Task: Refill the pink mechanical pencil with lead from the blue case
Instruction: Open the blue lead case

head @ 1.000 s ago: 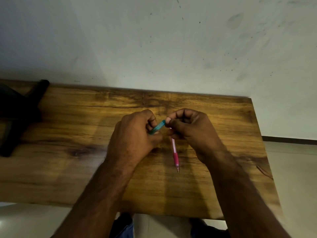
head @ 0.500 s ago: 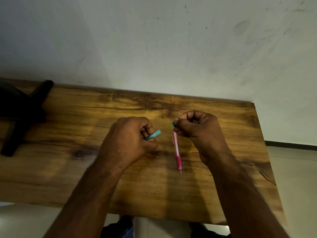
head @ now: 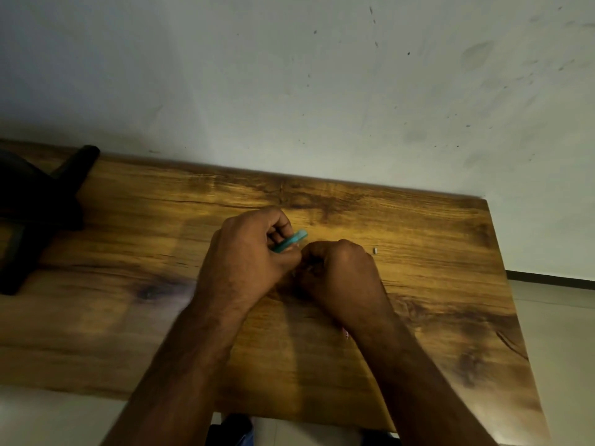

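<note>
Both hands have come together since half a second ago, when they were held apart over the wooden table [head: 128, 317]. Now the left hand [head: 248, 255] and right hand [head: 338, 278] touch at mid-table, knuckles up. Left fingers are curled and clamped on the blue case [head: 291, 240], which sticks out toward 1 o'clock from between thumb and forefinger, tilted, its free end just above the right knuckles. Right fingers are closed into a fist; the pink mechanical pencil [head: 346, 333] is almost wholly hidden under that hand, with only a pink sliver showing at 6 o'clock beside the wrist. A tiny pale piece [head: 375, 251] lies on the wood at 3 o'clock of the hands. A black stand [head: 35, 217] sits at 9 o'clock.
</note>
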A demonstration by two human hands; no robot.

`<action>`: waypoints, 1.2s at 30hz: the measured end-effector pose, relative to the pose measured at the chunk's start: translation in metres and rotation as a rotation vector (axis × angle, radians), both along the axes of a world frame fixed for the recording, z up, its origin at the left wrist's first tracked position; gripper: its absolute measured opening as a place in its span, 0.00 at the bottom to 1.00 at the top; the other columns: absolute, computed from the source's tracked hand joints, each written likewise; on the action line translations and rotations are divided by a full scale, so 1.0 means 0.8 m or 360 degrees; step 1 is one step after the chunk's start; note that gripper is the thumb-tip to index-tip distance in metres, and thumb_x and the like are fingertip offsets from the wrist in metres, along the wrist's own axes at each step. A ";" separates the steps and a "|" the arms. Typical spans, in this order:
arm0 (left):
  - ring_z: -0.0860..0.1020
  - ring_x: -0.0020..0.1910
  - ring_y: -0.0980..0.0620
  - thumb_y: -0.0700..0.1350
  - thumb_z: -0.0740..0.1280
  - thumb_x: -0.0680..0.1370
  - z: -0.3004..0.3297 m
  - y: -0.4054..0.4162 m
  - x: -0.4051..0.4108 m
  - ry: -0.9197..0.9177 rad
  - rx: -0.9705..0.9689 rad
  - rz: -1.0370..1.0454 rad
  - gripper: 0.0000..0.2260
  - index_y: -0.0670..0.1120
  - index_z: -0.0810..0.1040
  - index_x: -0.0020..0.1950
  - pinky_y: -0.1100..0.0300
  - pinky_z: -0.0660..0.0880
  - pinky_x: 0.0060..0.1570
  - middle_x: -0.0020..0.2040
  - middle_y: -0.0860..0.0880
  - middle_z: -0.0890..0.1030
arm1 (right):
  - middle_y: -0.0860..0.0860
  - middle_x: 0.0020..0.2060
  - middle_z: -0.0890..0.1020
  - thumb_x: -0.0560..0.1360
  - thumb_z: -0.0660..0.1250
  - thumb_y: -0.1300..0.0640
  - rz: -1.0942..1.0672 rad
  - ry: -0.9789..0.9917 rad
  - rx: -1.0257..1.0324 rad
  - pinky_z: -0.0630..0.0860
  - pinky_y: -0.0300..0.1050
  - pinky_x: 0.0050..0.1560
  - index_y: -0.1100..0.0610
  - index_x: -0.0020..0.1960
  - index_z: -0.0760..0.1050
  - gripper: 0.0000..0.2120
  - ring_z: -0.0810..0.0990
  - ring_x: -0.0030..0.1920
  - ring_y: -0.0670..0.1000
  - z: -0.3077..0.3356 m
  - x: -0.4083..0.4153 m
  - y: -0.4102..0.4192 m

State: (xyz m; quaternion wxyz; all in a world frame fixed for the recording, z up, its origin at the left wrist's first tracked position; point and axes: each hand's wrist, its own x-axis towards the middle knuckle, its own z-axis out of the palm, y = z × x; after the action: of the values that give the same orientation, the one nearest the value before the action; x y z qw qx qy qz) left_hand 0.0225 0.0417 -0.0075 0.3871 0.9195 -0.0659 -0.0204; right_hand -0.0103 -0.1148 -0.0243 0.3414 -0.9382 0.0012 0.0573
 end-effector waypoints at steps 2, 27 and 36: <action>0.80 0.38 0.63 0.46 0.78 0.70 -0.001 0.000 0.000 -0.0002 -0.0009 -0.0010 0.08 0.54 0.81 0.45 0.67 0.76 0.37 0.38 0.59 0.81 | 0.48 0.43 0.86 0.71 0.77 0.51 0.0045 -0.0088 -0.0126 0.70 0.44 0.42 0.47 0.51 0.86 0.08 0.78 0.50 0.52 -0.002 0.000 0.003; 0.83 0.49 0.60 0.39 0.78 0.73 0.015 -0.006 0.004 0.0108 -0.0538 -0.0167 0.14 0.54 0.82 0.53 0.70 0.79 0.45 0.50 0.58 0.84 | 0.59 0.41 0.88 0.76 0.67 0.73 -0.0770 0.0822 0.2323 0.84 0.37 0.41 0.67 0.53 0.82 0.08 0.89 0.41 0.52 0.027 0.013 -0.030; 0.85 0.45 0.58 0.39 0.79 0.72 0.014 0.004 0.010 0.0221 -0.0695 -0.0134 0.11 0.53 0.83 0.48 0.67 0.80 0.43 0.46 0.55 0.86 | 0.59 0.41 0.88 0.75 0.70 0.71 -0.0723 0.0743 0.2110 0.85 0.38 0.41 0.64 0.52 0.83 0.08 0.88 0.39 0.50 0.029 0.014 -0.040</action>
State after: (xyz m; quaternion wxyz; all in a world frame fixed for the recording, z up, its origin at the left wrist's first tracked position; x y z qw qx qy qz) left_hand 0.0304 0.0452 0.0041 0.5793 0.8067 -0.0802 -0.0851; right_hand 0.0012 -0.1472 -0.0007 0.8309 -0.4750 0.2332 0.1719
